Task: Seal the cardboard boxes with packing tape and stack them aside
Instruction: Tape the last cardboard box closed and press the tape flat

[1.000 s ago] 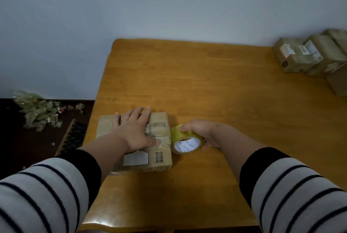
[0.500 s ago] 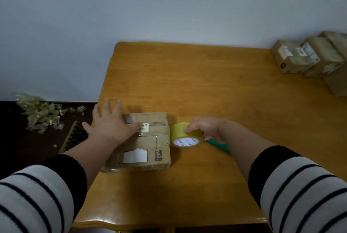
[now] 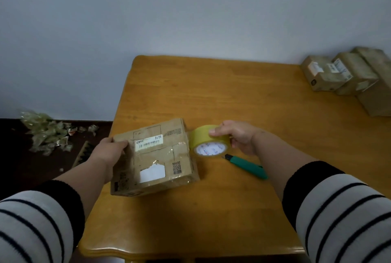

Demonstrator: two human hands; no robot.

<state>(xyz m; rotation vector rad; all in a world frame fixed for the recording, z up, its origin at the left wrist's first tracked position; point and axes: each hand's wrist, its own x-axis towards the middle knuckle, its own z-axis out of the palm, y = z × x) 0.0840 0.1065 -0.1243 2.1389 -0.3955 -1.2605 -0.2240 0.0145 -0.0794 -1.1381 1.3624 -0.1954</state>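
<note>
- Cardboard under the left fingers (image 3: 120,145): they now grip the box (image 3: 154,156) at its left edge, tilting it up; before, the left hand (image 3: 110,150) lay flat on top.
- Right fingers (image 3: 218,130) still clasp the tape (image 3: 208,141) beside the box, on the tabletop (image 3: 211,209).
- A green cutter (image 3: 247,166) is now uncovered.

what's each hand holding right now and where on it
The left hand grips the cardboard box by its left edge, tilting it up. The right hand holds the tape roll by its outer rim, thumb on top.
</note>
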